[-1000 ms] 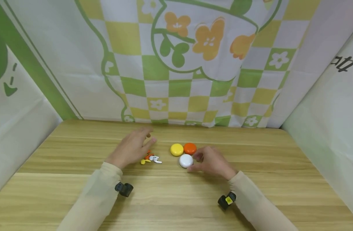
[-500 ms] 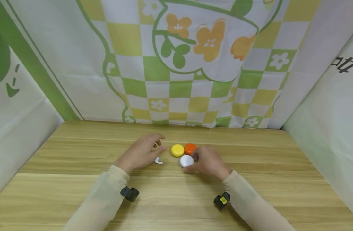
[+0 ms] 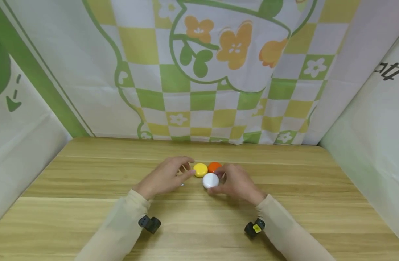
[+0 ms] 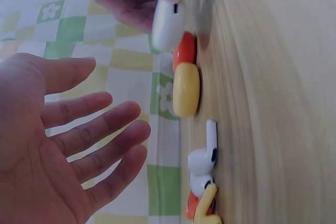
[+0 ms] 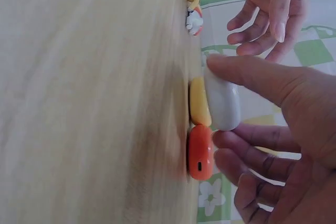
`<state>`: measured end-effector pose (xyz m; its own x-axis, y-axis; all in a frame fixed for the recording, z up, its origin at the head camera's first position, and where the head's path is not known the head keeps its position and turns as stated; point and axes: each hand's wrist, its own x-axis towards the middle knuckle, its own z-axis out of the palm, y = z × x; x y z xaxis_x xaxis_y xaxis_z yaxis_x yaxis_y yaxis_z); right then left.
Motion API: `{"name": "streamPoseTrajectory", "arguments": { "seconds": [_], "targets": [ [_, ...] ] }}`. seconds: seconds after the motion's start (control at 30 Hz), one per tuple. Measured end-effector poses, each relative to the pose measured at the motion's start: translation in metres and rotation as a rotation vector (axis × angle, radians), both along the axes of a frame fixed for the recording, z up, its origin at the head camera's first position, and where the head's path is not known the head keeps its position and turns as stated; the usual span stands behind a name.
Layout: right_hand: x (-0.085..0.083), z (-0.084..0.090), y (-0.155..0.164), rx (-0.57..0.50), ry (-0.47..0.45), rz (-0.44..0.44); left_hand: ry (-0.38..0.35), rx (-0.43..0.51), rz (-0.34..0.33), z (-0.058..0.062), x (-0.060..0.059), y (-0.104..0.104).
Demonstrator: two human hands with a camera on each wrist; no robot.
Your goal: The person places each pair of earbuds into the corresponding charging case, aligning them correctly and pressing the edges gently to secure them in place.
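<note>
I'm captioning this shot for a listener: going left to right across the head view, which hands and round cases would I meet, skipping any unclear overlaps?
Left hand → yellow case → white case → right hand.

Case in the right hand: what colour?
White; the case shows best in the head view.

a green arrow [image 3: 13,104] stands on the left wall [image 3: 20,145]; black characters [image 3: 389,72] on the right wall [image 3: 369,137] are unreadable.
</note>
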<state>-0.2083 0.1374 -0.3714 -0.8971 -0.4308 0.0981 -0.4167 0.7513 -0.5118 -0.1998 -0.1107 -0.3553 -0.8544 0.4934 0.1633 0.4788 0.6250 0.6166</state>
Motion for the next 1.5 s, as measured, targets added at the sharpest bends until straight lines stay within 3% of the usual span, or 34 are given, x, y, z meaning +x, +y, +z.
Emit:
{"name": "streamPoseTrajectory", "arguments": {
  "seconds": [0.3,0.5,0.77,1.03,1.3,1.5],
  "targets": [
    [0.011,0.007,0.012,-0.135,0.151,0.083,-0.05,0.127,-0.045,-0.002,0.005,0.013],
    [0.018,0.014,0.016,-0.196,0.204,0.102,-0.109,0.211,-0.066,-0.006,0.012,0.025],
    [0.02,0.017,0.017,-0.212,0.263,0.141,-0.163,0.25,-0.032,-0.008,0.015,0.033],
    [0.02,0.016,0.015,-0.24,0.321,0.189,-0.21,0.309,-0.039,-0.01,0.015,0.034],
    [0.018,0.016,0.017,-0.249,0.328,0.175,-0.205,0.363,-0.016,-0.009,0.014,0.036],
    [0.016,0.018,0.02,-0.334,0.156,0.121,-0.182,0.389,0.021,-0.007,0.016,0.037]
  ]
}}
